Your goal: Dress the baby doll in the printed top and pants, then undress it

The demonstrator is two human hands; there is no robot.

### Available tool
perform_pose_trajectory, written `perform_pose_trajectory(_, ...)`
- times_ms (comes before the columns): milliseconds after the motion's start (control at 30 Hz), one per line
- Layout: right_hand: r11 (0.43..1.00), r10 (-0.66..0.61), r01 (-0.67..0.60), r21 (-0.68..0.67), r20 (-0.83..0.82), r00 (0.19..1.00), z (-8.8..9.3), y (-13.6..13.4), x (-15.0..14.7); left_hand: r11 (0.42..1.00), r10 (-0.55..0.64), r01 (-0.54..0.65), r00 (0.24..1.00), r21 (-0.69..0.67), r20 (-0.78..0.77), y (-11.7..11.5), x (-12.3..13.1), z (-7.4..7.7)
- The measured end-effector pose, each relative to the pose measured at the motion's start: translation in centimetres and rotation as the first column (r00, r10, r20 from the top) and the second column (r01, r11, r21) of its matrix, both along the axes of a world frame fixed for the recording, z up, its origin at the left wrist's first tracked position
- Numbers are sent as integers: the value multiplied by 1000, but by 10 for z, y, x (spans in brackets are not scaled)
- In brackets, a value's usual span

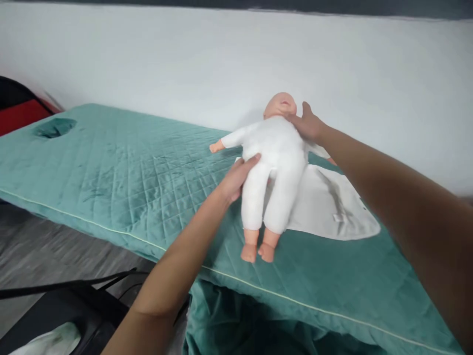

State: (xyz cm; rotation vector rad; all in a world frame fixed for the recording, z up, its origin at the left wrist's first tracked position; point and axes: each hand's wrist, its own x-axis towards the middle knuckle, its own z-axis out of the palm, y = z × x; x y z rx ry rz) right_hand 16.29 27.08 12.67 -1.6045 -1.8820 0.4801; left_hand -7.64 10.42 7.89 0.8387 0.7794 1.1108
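A baby doll (275,162) in a white one-piece suit is held face up over a teal quilted massage bed (121,172), its bare feet pointing toward me. My left hand (238,177) grips the doll at its hip and upper leg. My right hand (306,123) holds it at the shoulder and neck, just under the head. A white cloth (328,204) lies spread flat on the bed beneath and to the right of the doll.
The bed has a face hole (54,128) at its far left end and runs along a white wall (221,59). A red and black object (18,111) stands beyond the left end. Black furniture with a pale cloth (48,337) sits below, on grey flooring.
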Motion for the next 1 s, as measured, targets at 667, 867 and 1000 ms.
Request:
perform_pose_trajectory(667, 948, -53, 64, -312, 45, 998, -59, -52, 115, 993, 9, 49, 869, 104, -494, -12, 107, -46)
perform_pose_trajectory(867, 972, -15, 49, -229, 150, 989, -52, -48, 132, 844, 487, 125, 227, 521, -843, 17, 90, -56)
perform_pose_trajectory(1000, 988, -110, 83, 129, 218, 970, -35, -54, 109, 857, 485, 261, -115, 445, -867, 28, 91, -65)
